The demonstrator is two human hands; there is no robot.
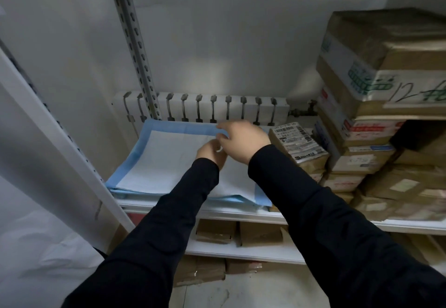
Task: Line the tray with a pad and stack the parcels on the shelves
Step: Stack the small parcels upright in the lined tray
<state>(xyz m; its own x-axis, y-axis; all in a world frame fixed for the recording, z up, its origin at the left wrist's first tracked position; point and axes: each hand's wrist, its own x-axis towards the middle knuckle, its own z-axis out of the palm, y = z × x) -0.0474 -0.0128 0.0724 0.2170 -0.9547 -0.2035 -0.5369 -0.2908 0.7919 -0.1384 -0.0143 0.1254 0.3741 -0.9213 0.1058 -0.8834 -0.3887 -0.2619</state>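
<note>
A blue-edged white pad point(164, 160) lies spread over the left part of a white shelf point(217, 213). Both my arms in black sleeves reach over it. My right hand point(242, 139) pinches the pad's far blue border near its right corner. My left hand point(212, 152) sits just below it, fingers curled on the pad's white face. Brown taped parcels point(299, 148) with printed labels stand on the same shelf, right beside my right hand. Whether a tray lies under the pad is hidden.
Tall stacks of brown parcels point(376, 105) fill the right side. More parcels point(217, 231) lie on lower shelves. A perforated metal upright point(135, 49) rises at the back left, a white radiator point(205, 108) behind the shelf, and a white frame post point(60, 139) on the left.
</note>
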